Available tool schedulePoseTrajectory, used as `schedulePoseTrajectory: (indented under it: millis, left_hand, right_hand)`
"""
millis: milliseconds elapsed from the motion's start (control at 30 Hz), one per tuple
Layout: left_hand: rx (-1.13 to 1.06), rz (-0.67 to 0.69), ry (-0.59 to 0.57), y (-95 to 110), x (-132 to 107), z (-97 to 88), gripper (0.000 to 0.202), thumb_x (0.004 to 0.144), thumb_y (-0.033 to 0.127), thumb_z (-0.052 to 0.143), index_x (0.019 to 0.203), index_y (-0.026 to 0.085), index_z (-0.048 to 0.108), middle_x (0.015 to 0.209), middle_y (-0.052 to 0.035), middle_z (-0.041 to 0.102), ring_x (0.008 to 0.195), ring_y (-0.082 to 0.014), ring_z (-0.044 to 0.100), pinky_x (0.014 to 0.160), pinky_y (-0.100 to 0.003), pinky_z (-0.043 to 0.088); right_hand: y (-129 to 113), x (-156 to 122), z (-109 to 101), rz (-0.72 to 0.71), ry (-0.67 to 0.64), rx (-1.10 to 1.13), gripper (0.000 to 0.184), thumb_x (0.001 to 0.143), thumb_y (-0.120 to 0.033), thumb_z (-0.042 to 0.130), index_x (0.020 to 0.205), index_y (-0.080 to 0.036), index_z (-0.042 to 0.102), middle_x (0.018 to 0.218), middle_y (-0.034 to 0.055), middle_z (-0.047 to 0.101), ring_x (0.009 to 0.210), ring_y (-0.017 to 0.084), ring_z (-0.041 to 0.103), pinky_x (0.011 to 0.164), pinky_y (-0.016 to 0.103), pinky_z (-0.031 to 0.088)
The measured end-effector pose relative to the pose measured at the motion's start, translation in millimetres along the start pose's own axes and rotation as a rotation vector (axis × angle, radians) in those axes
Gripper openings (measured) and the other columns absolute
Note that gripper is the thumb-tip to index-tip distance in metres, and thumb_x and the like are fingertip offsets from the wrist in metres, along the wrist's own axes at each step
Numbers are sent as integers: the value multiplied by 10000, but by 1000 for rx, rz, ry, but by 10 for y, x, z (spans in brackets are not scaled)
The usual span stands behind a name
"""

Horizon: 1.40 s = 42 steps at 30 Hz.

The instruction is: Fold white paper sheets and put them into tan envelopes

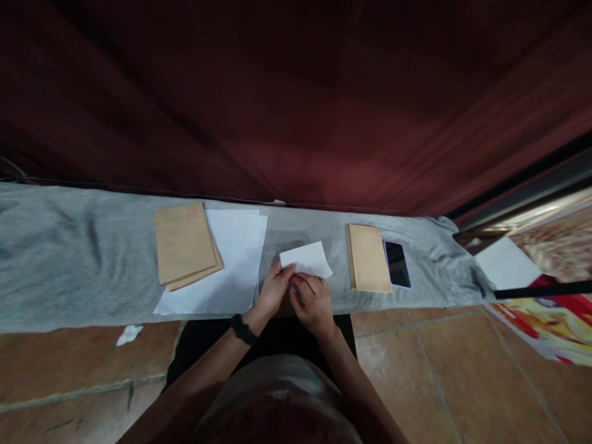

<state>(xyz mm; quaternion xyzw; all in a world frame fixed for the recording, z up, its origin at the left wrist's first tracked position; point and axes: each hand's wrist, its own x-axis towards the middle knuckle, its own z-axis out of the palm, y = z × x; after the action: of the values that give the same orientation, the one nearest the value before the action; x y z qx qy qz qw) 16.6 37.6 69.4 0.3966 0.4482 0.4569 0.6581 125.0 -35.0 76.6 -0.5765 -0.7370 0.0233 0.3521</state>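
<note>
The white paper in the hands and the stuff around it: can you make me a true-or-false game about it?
1. The left hand holds the small white paper. True.
2. The black wristband is on the right wrist. False: it is on the left.
3. The phone has a brightly lit screen. False: its screen is dark.
4. The left stack of brown envelopes lies partly over large white sheets. True.
5. The cloth under the papers is bright green. False: it is grey.
</note>
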Motion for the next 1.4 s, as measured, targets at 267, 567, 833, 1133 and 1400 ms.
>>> schedulePoseTrajectory:
  millis: [267, 567, 833, 1133, 1400]
  left_hand:
    - [503, 58, 28, -165, 326, -231, 233, 792, 171, 588, 996, 156, 700, 950, -66, 761, 889, -225, 705, 864, -376, 564]
    - [1167, 134, 102, -144, 335, -242, 636, 929, 201, 550, 1539, 143, 378, 1116, -137, 745, 962, -288, 724, 887, -394, 544]
    - [1423, 495, 121, -175, 165, -232, 513, 975, 201, 440, 1485, 137, 444, 1490, -186, 510, 1342, -326, 513, 1072, -474, 456]
    - [1492, 601, -201, -418, 79, -149, 565, 1040, 378, 340, 1512, 75, 407, 1599, -164, 391, 1525, -258, 276, 1254, -463, 227]
    - [1530, 536, -170, -423, 98, -253, 659, 1016, 432, 388, 1555, 57, 325, 1636, -184, 298, 1550, -274, 195, 1259, -472, 201]
  right_hand:
    - [263, -100, 105, 161, -50, 74, 369, 1038, -278, 406, 1319, -177, 624, 1332, 119, 652, 1257, 225, 580, 1069, 405, 477]
    - [492, -183, 471, 165, -122, -226, 485, 1038, -310, 432, 1480, -117, 482, 1546, 176, 466, 1458, 295, 392, 1179, 499, 345]
    - [469, -199, 531, 156, -118, -338, 515, 1039, -313, 430, 1523, -139, 438, 1587, 152, 412, 1476, 283, 372, 1209, 469, 286]
    - [488, -227, 537, 141, -139, -349, 524, 1034, -158, 310, 1553, -126, 378, 1607, 133, 382, 1509, 237, 310, 1229, 445, 251]
    - [521, -233, 510, 206, -128, -312, 545, 1047, -263, 353, 1572, -115, 336, 1601, 171, 369, 1491, 287, 351, 1217, 517, 263]
